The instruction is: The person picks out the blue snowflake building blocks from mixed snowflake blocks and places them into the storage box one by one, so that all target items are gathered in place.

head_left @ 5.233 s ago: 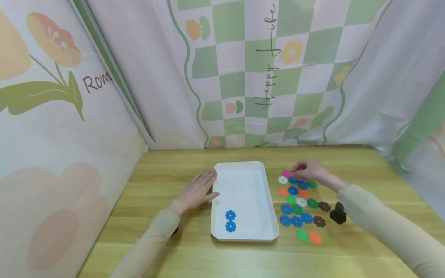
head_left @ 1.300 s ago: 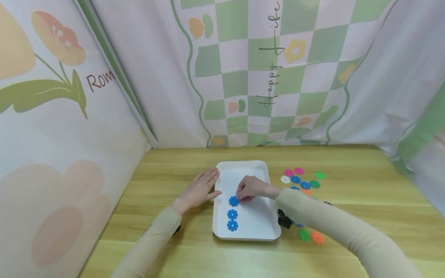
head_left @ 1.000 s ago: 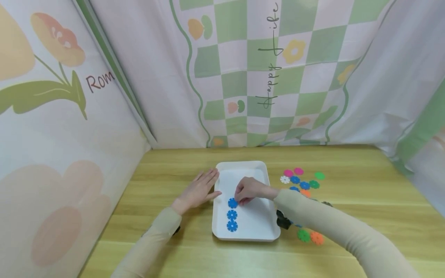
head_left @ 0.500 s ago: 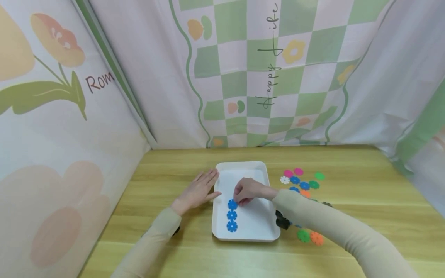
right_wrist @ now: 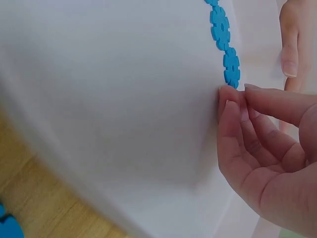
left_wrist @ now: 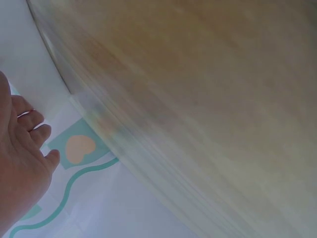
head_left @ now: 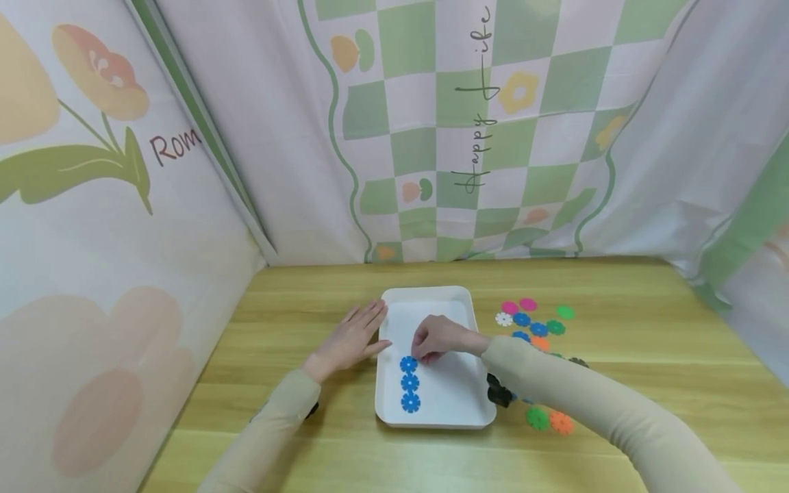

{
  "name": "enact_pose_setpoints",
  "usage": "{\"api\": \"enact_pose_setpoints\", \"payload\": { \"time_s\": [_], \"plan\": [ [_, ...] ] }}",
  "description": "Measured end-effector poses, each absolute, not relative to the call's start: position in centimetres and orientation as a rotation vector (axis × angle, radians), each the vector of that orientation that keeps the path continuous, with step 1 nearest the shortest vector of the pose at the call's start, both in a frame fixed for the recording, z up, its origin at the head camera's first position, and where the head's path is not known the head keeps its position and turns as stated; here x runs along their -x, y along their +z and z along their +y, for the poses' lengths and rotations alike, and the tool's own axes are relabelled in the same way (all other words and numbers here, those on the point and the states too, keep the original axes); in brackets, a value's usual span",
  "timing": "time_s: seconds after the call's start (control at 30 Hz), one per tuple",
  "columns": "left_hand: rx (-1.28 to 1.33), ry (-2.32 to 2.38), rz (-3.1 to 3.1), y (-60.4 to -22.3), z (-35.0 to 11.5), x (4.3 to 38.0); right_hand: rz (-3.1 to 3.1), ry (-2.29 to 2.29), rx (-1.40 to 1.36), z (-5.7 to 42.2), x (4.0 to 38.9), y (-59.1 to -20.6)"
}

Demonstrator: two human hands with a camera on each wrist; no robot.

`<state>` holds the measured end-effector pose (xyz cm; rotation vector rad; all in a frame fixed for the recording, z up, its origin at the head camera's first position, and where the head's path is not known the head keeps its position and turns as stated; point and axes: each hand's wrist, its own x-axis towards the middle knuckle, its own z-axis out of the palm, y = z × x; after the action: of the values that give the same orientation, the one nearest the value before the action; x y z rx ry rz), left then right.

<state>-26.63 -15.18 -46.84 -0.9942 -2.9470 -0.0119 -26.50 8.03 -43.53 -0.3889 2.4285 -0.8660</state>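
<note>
Three blue notched plastic discs, of the snowflake-block kind, lie in a column at the left of a white tray (head_left: 450,404). My right hand (head_left: 439,335) pinches the edge of the farthest blue snowflake disc (head_left: 407,365). The middle disc (head_left: 409,382) and the nearest disc (head_left: 410,402) lie in line with it. In the right wrist view, thumb and fingertips meet at the end of the blue row (right_wrist: 231,67), whose discs appear to touch. My left hand (head_left: 350,340) rests on the tray's left rim with fingers straight; the left wrist view shows its palm side (left_wrist: 25,158).
To the tray's right, loose discs in several colours lie on the wooden table (head_left: 296,294), among them pink (head_left: 528,304), white (head_left: 503,319), green (head_left: 537,418) and orange (head_left: 561,422). My right forearm hides part of them. A patterned curtain (head_left: 453,157) hangs behind.
My right hand has gone from the loose discs into the tray, where a third blue disc now lies. Over the last second that disc has come nearer the other two. The left hand stays put.
</note>
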Motion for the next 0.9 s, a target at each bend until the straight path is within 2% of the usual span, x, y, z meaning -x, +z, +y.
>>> {"api": "enact_pose_setpoints", "payload": {
  "time_s": [0.4,0.9],
  "plan": [
    [0.983,-0.014,-2.970,-46.6,-15.1,26.5,2.439,-0.925,0.459,10.5,26.7,-41.9],
    [0.988,-0.017,-2.980,-46.6,-15.2,26.5,2.421,-1.142,0.438,20.7,27.4,-39.0]
  ]
}}
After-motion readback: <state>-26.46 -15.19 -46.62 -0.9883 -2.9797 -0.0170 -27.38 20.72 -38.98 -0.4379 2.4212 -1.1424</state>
